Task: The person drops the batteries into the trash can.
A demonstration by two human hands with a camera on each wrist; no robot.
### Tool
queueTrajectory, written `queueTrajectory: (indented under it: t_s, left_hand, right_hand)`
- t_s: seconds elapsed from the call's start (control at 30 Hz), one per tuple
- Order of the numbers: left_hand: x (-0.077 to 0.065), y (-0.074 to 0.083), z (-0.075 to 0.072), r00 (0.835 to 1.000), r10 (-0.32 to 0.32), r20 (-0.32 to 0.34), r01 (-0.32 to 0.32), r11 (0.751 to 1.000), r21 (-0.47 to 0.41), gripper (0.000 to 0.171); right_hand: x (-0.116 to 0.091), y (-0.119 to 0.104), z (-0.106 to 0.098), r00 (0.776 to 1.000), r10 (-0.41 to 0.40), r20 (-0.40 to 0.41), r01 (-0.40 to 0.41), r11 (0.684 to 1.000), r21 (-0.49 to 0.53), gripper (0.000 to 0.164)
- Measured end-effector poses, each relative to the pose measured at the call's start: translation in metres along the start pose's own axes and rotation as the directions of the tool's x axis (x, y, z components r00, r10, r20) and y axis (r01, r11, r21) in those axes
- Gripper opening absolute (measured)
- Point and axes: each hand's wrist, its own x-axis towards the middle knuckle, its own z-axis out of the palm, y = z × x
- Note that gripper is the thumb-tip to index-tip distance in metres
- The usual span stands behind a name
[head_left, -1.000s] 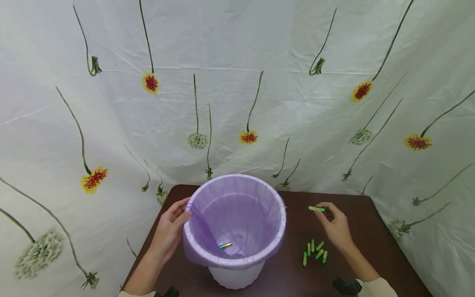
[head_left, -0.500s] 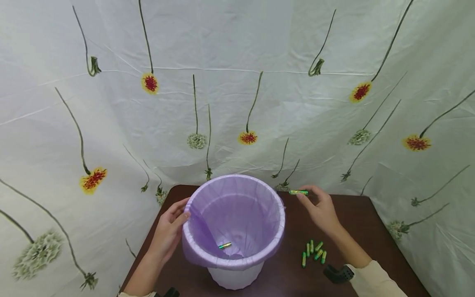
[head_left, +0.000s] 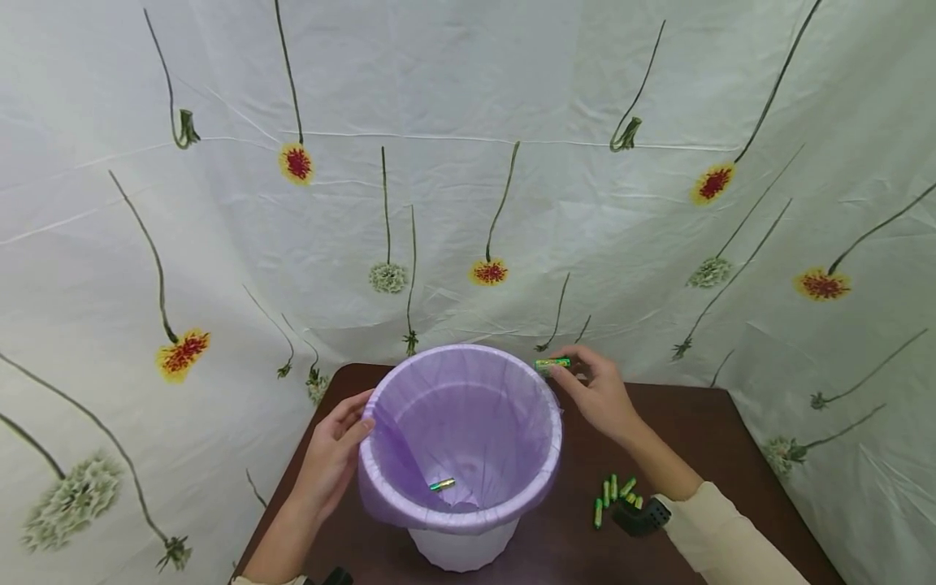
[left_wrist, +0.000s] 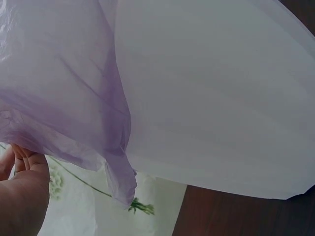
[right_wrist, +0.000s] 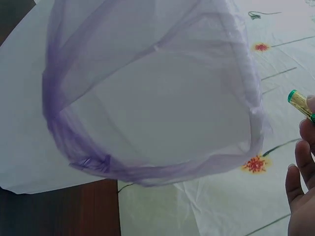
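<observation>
Battery — partly covered by the pinching right hand — is at two o'clock of the bin; left hand grips it at nine, fingers part-hidden.

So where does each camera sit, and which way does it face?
Head: on the head, facing forward and down at the bin and loose batteries; left hand and right hand show.
Left wrist: worn there, facing the bin's outside; part of the left hand shows.
Right wrist: worn there, facing likewise; part of the right hand shows, holding a battery.
Both wrist views share the purple liner.
</observation>
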Motion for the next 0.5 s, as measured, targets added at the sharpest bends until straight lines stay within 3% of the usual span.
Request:
queueTrajectory:
  t_s: [0.23, 0.5]
  left_hand:
    - [0.001, 0.002, 0.000, 1.000, 0.005, -0.002, -0.005, 1.000, -0.008, 0.049]
    - [0.000, 0.000, 0.000, 1.000, 0.008, 0.010, -0.008, 1.000, -0.019, 0.049]
  right_hand:
    - [0.022, -0.006, 0.014, 0.996, -0.056, 0.066, 0.061, 0.995, -0.078, 0.017]
    - [0.047, -0.019, 0.030, 0.983, -0.097, 0.154, 0.112, 0.989, -0.097, 0.016]
